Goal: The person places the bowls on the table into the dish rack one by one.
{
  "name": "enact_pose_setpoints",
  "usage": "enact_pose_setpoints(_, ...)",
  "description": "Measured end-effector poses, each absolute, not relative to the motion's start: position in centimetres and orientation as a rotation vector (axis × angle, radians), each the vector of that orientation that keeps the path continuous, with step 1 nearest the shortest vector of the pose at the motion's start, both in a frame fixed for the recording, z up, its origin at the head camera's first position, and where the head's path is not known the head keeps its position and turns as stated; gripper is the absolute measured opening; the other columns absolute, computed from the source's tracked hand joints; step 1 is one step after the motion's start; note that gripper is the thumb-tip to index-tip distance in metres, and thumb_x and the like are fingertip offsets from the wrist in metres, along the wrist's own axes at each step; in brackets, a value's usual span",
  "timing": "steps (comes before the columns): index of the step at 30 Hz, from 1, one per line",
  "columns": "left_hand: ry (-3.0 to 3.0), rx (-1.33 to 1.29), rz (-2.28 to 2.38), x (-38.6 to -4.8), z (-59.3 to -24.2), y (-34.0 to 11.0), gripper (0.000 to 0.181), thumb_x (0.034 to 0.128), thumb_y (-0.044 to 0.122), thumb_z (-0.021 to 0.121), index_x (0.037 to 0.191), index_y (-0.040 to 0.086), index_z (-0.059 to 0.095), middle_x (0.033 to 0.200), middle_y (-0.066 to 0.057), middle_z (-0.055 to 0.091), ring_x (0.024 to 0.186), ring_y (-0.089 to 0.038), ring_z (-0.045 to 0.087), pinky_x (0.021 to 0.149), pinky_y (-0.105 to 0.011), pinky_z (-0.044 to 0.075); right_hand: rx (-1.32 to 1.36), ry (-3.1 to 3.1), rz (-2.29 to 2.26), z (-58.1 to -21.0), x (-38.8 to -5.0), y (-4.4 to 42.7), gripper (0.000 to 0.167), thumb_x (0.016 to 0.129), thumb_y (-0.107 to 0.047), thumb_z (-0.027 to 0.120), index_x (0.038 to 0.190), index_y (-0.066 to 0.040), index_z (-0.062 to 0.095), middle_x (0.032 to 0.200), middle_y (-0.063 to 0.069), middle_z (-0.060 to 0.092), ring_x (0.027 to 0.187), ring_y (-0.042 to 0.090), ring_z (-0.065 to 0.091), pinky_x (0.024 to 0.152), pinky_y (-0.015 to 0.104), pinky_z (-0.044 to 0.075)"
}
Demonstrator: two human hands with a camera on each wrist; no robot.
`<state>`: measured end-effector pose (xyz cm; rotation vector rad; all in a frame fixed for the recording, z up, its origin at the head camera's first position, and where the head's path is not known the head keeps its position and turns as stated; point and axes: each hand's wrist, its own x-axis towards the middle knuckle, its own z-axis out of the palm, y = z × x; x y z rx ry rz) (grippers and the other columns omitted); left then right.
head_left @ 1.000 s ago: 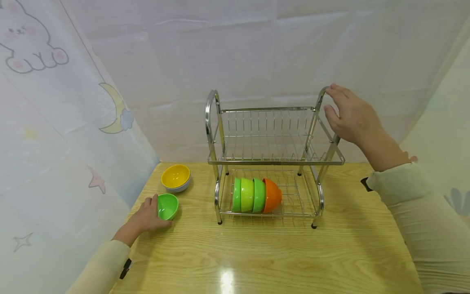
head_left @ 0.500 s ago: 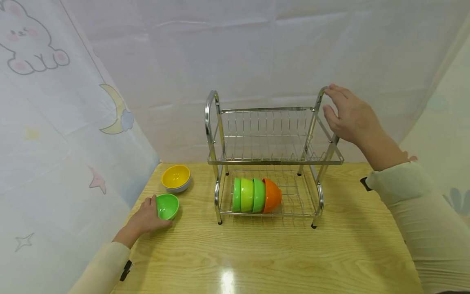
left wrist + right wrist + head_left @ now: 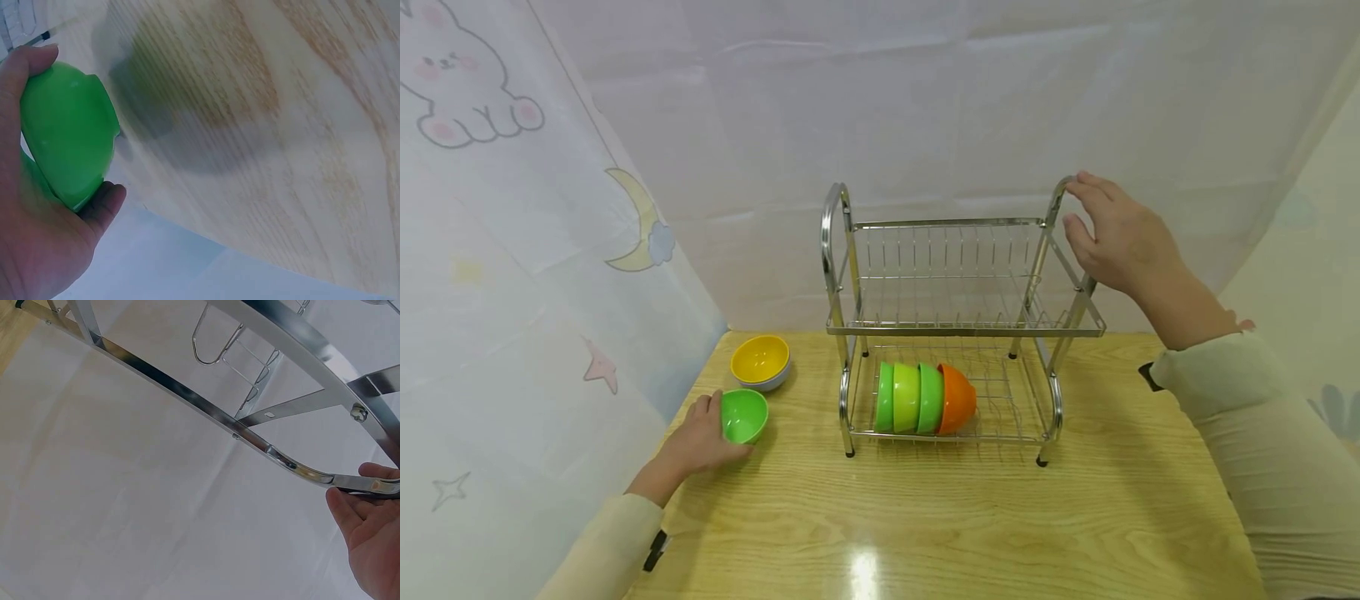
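Observation:
My left hand (image 3: 702, 440) grips a green bowl (image 3: 745, 417) at the table's left side, fingers at its far left rim and thumb at the near side. The left wrist view has the bowl (image 3: 69, 131) tilted between thumb and fingers, its shadow on the wood beside it. At the rack's upper right, my right hand (image 3: 1123, 242) holds the curved top of the side frame. In the right wrist view, the fingers of this hand (image 3: 375, 534) lie on both sides of the metal bar (image 3: 300, 469).
The two-tier metal rack (image 3: 966, 332) stands at the table's back. On its lower tier, two green bowls, a yellow-green bowl (image 3: 906, 398) and an orange bowl (image 3: 957, 400) lie sideways in a row. A yellow bowl (image 3: 760, 360) sits in a greyish-blue bowl (image 3: 767, 384) behind the held bowl.
The green bowl has shifted slightly up in the head view and tilted a little with my left hand. My right hand keeps its place on the rack.

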<state>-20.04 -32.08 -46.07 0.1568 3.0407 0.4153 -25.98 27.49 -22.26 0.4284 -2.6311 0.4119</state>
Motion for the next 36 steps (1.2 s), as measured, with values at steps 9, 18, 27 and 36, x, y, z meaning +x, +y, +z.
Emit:
enact_pose_setpoints(9, 3.069, 0.19, 0.411, -20.2, -44.9, -31.3, 0.121, 0.0726, 0.052, 0.081, 0.152, -0.015, 0.018, 0.145, -0.035, 0.032, 0.127, -0.049, 0.042, 0.092, -0.063, 0.05, 0.434, -2.62, 0.419, -22.4, -26.0, 27.8, 0.056, 0.109, -0.028, 0.034, 0.158, -0.003, 0.031, 0.166, 0.017, 0.025, 0.144, 0.047, 0.033, 0.107, 0.069, 0.033)
enact_pose_setpoints(18, 3.102, 0.217, 0.408, -20.1, -44.1, -30.9, 0.12, 0.0727, 0.053, 0.08, 0.152, -0.013, 0.02, 0.144, -0.034, 0.034, 0.124, -0.047, 0.045, 0.088, -0.062, 0.052, 0.432, -2.623, 0.419, -22.4, -26.0, 27.7, 0.055, 0.109, -0.029, 0.034, 0.158, -0.003, 0.031, 0.166, 0.017, 0.025, 0.145, 0.046, 0.032, 0.107, 0.069, 0.033)
enact_pose_setpoints(27, 3.111, 0.258, 0.409, -19.8, -42.9, -30.0, 0.12, 0.0762, 0.053, 0.079, 0.154, -0.014, 0.016, 0.145, -0.035, 0.034, 0.126, -0.048, 0.044, 0.089, -0.062, 0.052, 0.435, -2.619, 0.426, -22.3, -26.0, 27.6, 0.055, 0.109, -0.028, 0.034, 0.158, -0.003, 0.032, 0.166, 0.017, 0.025, 0.145, 0.046, 0.032, 0.108, 0.069, 0.032)
enact_pose_setpoints(36, 3.123, 0.303, 0.429, -19.4, -42.1, -29.1, 0.121, 0.0748, 0.054, 0.08, 0.154, -0.013, 0.018, 0.147, -0.033, 0.033, 0.128, -0.047, 0.043, 0.089, -0.061, 0.053, 0.437, -2.619, 0.423, -22.3, -26.0, 27.6, 0.055, 0.109, -0.028, 0.034, 0.157, -0.002, 0.032, 0.165, 0.017, 0.025, 0.144, 0.047, 0.033, 0.107, 0.069, 0.032)
